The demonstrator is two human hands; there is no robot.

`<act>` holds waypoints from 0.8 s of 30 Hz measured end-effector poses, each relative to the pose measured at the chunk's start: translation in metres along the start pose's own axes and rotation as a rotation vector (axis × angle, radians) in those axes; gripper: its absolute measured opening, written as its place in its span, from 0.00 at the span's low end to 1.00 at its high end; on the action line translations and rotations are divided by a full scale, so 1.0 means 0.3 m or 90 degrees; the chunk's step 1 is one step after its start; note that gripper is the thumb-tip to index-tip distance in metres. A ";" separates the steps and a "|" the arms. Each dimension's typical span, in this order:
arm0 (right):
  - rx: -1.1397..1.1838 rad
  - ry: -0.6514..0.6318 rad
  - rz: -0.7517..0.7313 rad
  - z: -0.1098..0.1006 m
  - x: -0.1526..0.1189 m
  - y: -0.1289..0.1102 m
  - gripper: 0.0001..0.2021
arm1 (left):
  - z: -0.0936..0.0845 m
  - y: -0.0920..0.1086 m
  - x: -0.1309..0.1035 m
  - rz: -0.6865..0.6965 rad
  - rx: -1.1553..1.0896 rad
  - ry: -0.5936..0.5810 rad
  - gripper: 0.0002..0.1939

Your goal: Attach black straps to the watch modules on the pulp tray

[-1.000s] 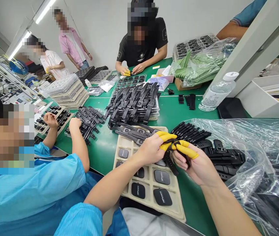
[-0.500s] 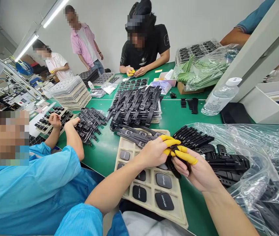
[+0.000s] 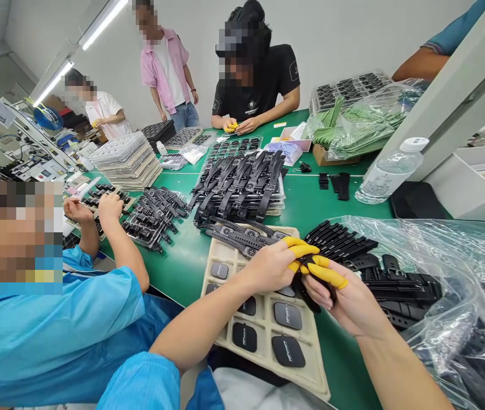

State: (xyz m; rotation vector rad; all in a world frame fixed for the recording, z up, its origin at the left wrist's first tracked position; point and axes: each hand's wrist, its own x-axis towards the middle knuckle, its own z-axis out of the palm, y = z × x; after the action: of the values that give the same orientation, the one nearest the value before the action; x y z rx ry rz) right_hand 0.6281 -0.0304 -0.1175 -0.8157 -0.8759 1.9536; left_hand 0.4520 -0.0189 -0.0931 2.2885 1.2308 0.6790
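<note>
My left hand (image 3: 279, 263) and my right hand (image 3: 345, 290) meet above a cream tray (image 3: 317, 373), yellow covers on several fingertips. Both are closed on a black watch (image 3: 311, 290), whose strap hangs below my fingers; most of it is hidden by them. Square black watch faces (image 3: 288, 351) with white lettering lie in the tray's compartments. Finished-looking watches (image 3: 242, 236) with straps rest across the tray's far end. Close to my right hand lie many black watch straps (image 3: 400, 285), partly inside a clear plastic bag (image 3: 460, 250).
Behind the tray rises a stack of strapped watches (image 3: 238, 182) on clear trays. A water bottle (image 3: 391, 171) and a white box (image 3: 477, 182) stand at the right, beside a slanted post (image 3: 443, 97). On my left a co-worker in a blue sleeve (image 3: 97, 296) handles watches; another sits opposite.
My hands keep their hold on the watch with little visible movement. The view has shifted slightly. The co-worker's hands on the left have moved further left.
</note>
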 end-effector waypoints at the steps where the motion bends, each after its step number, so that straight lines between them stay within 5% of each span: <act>1: 0.002 0.004 -0.004 0.003 0.000 -0.002 0.19 | 0.002 0.000 0.001 -0.005 0.004 0.004 0.28; 14: 0.062 0.029 0.011 0.011 -0.002 -0.010 0.19 | -0.024 0.024 0.008 0.017 -0.051 -0.040 0.25; 24: 0.044 0.068 0.053 -0.001 -0.008 -0.014 0.19 | -0.010 0.012 0.014 0.043 0.122 -0.076 0.24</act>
State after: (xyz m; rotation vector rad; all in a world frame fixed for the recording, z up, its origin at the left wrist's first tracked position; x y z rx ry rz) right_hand 0.6311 -0.0305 -0.1137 -0.9197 -0.7180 1.9820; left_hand 0.4544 -0.0165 -0.0878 2.4974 1.2123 0.4557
